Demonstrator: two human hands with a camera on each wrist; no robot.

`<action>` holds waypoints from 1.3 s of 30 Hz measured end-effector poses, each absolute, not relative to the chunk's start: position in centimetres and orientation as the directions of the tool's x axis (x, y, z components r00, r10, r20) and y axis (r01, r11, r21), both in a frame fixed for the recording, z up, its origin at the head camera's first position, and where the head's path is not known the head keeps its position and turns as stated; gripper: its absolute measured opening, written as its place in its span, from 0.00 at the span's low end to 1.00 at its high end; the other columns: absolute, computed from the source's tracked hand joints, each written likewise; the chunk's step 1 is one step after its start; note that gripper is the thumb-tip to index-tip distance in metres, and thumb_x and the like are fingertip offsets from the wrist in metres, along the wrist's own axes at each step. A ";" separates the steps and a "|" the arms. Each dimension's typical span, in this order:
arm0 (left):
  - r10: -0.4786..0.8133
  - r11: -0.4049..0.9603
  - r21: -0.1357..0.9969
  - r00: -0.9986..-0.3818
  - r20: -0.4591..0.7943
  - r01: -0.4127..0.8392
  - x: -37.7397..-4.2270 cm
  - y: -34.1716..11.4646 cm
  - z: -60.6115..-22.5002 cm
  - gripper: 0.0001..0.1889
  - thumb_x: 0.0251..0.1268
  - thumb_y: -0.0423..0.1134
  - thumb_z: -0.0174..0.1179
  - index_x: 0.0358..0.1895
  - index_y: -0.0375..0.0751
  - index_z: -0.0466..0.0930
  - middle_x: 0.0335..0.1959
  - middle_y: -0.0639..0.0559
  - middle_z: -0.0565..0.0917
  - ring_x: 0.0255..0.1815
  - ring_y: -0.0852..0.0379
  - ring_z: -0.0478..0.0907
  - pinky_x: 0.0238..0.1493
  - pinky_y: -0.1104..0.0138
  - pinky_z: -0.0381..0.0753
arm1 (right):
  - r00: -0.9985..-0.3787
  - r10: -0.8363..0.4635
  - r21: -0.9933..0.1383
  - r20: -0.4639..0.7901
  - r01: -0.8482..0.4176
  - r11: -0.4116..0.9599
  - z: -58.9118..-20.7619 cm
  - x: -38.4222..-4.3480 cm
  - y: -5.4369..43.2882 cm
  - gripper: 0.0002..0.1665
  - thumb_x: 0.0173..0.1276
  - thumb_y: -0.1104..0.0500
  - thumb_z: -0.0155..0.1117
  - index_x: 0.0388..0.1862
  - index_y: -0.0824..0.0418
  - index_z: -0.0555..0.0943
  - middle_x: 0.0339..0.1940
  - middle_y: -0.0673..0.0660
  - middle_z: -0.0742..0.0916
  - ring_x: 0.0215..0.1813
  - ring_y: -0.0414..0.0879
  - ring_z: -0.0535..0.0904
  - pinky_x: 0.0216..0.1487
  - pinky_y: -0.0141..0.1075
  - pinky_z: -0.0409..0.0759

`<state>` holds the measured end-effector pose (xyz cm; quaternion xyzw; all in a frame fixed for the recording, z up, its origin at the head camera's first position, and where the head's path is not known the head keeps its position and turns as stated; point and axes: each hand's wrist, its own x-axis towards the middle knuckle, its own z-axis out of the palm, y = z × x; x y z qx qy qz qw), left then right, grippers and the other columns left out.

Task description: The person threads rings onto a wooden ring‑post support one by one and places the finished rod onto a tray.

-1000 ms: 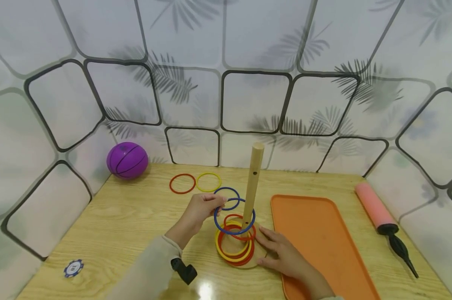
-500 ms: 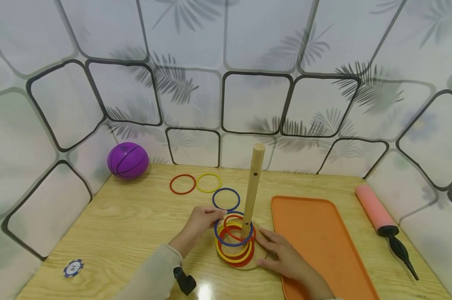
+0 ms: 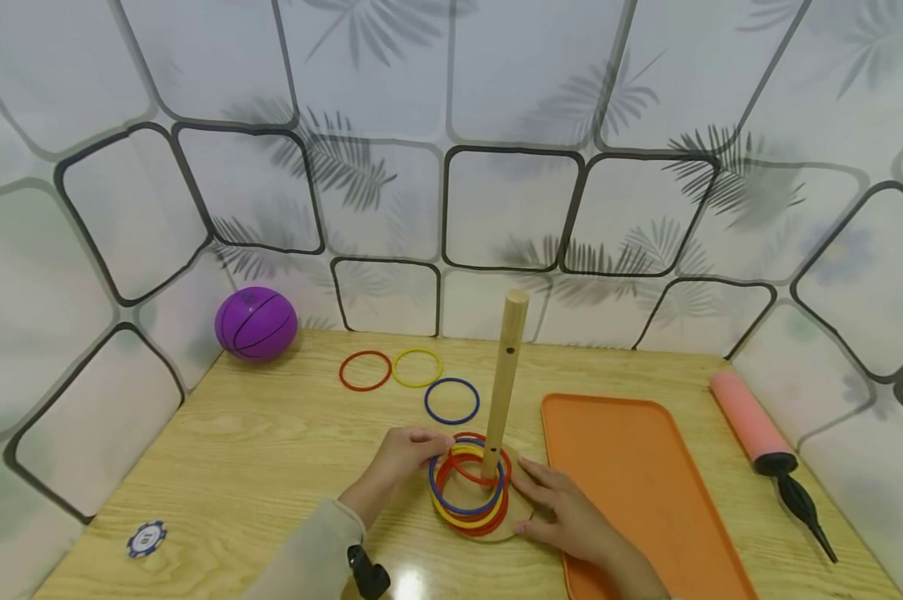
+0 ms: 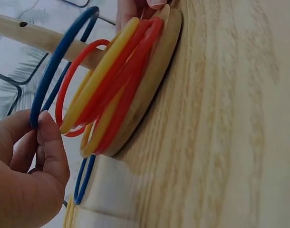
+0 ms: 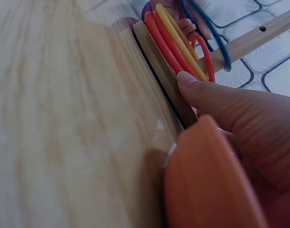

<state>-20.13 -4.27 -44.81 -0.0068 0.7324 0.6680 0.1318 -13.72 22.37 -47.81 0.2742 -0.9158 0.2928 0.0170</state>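
My left hand [image 3: 405, 460] pinches a blue ring [image 4: 52, 66] between thumb and fingertips. That ring encircles the upright wooden post [image 3: 506, 375], tilted and raised over the rings below in the left wrist view. Stacked loosely around the post's foot are several red and yellow rings; a yellow ring [image 4: 101, 71] lies above red ones, and one red ring leans up against the post. Under them is a round wooden base [image 3: 520, 500]. My right hand [image 3: 575, 518] rests against the base's right edge, thumb and fingers spread along it.
Behind the post lie a loose blue ring [image 3: 427, 408], a yellow ring [image 3: 441, 364] and a red ring [image 3: 341, 372]. An orange tray [image 3: 631, 458] sits under the right forearm. A purple ball [image 3: 256, 323], a pink pump [image 3: 747, 417] and a poker chip [image 3: 147, 538] lie farther out.
My left hand has lowered the blue ring along the post, down toward the stacked rings. My right hand has stayed at the base's edge.
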 end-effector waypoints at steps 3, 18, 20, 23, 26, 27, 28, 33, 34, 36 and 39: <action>0.184 0.087 0.977 -0.961 -0.207 -0.194 -20.0 -4.4 -45.1 0.11 0.58 0.38 0.67 0.37 0.32 0.86 0.26 0.55 0.83 0.28 0.63 0.77 0.32 0.72 0.79 | -0.848 -0.495 -0.522 0.187 -0.513 0.681 -47.8 -13.7 22.4 0.38 0.61 0.42 0.66 0.66 0.60 0.72 0.69 0.62 0.69 0.68 0.64 0.62 0.63 0.65 0.58; 0.214 0.060 0.977 -0.953 -0.213 -0.205 -20.1 -6.8 -46.5 0.15 0.59 0.34 0.66 0.46 0.27 0.81 0.39 0.47 0.84 0.36 0.57 0.82 0.41 0.64 0.83 | -0.855 -0.490 -0.532 0.172 -0.499 0.684 -48.0 -13.8 22.5 0.39 0.60 0.42 0.66 0.66 0.58 0.71 0.69 0.62 0.69 0.69 0.64 0.62 0.63 0.66 0.57; 0.190 0.073 0.974 -0.956 -0.222 -0.212 -20.3 -7.4 -46.5 0.15 0.59 0.34 0.65 0.47 0.27 0.81 0.40 0.47 0.84 0.36 0.58 0.82 0.41 0.64 0.83 | -0.857 -0.489 -0.538 0.161 -0.492 0.684 -48.0 -13.7 22.6 0.39 0.60 0.42 0.66 0.66 0.58 0.71 0.70 0.62 0.68 0.69 0.64 0.61 0.63 0.66 0.57; 0.160 0.078 0.972 -0.960 -0.230 -0.219 -20.7 -8.4 -46.5 0.16 0.58 0.34 0.66 0.47 0.28 0.81 0.39 0.48 0.84 0.36 0.58 0.81 0.41 0.64 0.83 | -0.859 -0.486 -0.539 0.162 -0.490 0.686 -48.0 -13.7 22.7 0.39 0.60 0.42 0.66 0.66 0.58 0.71 0.69 0.62 0.69 0.69 0.64 0.62 0.63 0.65 0.58; 0.132 0.074 0.971 -0.963 -0.235 -0.226 -21.2 -9.4 -46.5 0.16 0.58 0.34 0.66 0.47 0.28 0.81 0.37 0.49 0.84 0.35 0.58 0.80 0.40 0.65 0.83 | -0.857 -0.486 -0.526 0.170 -0.496 0.690 -48.1 -13.6 22.6 0.38 0.60 0.41 0.65 0.65 0.59 0.72 0.69 0.62 0.69 0.68 0.63 0.63 0.62 0.65 0.59; 0.120 0.071 0.971 -0.964 -0.236 -0.229 -21.5 -9.8 -46.4 0.16 0.58 0.34 0.66 0.48 0.27 0.80 0.36 0.49 0.84 0.34 0.58 0.80 0.40 0.65 0.83 | -0.857 -0.486 -0.527 0.172 -0.497 0.690 -48.1 -13.6 22.6 0.38 0.60 0.41 0.65 0.65 0.59 0.72 0.69 0.62 0.70 0.68 0.64 0.63 0.62 0.65 0.59; 0.108 0.069 0.971 -0.966 -0.234 -0.228 -21.7 -10.2 -46.4 0.16 0.58 0.34 0.66 0.48 0.27 0.80 0.36 0.49 0.84 0.34 0.58 0.80 0.39 0.65 0.82 | -0.857 -0.486 -0.526 0.172 -0.497 0.690 -48.0 -13.6 22.6 0.38 0.61 0.41 0.65 0.65 0.59 0.72 0.69 0.62 0.70 0.68 0.64 0.63 0.62 0.65 0.59; 0.076 0.066 0.973 -0.972 -0.224 -0.219 -22.8 -12.2 -46.3 0.19 0.60 0.35 0.64 0.53 0.27 0.78 0.37 0.51 0.85 0.33 0.60 0.80 0.39 0.68 0.81 | -0.860 -0.484 -0.540 0.160 -0.487 0.687 -47.8 -13.6 22.5 0.38 0.61 0.41 0.65 0.66 0.58 0.71 0.69 0.63 0.69 0.68 0.64 0.62 0.64 0.65 0.56; 0.078 0.064 0.974 -0.972 -0.222 -0.217 -22.9 -12.6 -46.3 0.21 0.61 0.35 0.64 0.54 0.27 0.77 0.37 0.52 0.85 0.34 0.61 0.80 0.39 0.68 0.81 | -0.860 -0.486 -0.539 0.158 -0.487 0.687 -47.8 -13.7 22.4 0.38 0.61 0.42 0.65 0.66 0.58 0.71 0.69 0.63 0.69 0.68 0.64 0.62 0.64 0.65 0.56; 0.079 0.064 0.974 -0.972 -0.222 -0.218 -23.3 -13.3 -46.3 0.22 0.61 0.36 0.64 0.56 0.27 0.75 0.37 0.52 0.85 0.35 0.62 0.80 0.39 0.69 0.81 | -0.858 -0.489 -0.539 0.159 -0.491 0.685 -47.7 -13.7 22.4 0.38 0.61 0.42 0.65 0.66 0.58 0.71 0.69 0.63 0.69 0.68 0.65 0.62 0.63 0.65 0.56; 0.078 0.071 0.972 -0.970 -0.230 -0.224 -24.0 -14.2 -46.3 0.24 0.61 0.37 0.64 0.58 0.28 0.74 0.38 0.54 0.85 0.36 0.63 0.79 0.39 0.70 0.80 | -0.859 -0.489 -0.548 0.151 -0.485 0.682 -47.7 -13.8 22.3 0.38 0.61 0.42 0.66 0.66 0.59 0.71 0.69 0.63 0.69 0.69 0.65 0.61 0.64 0.65 0.55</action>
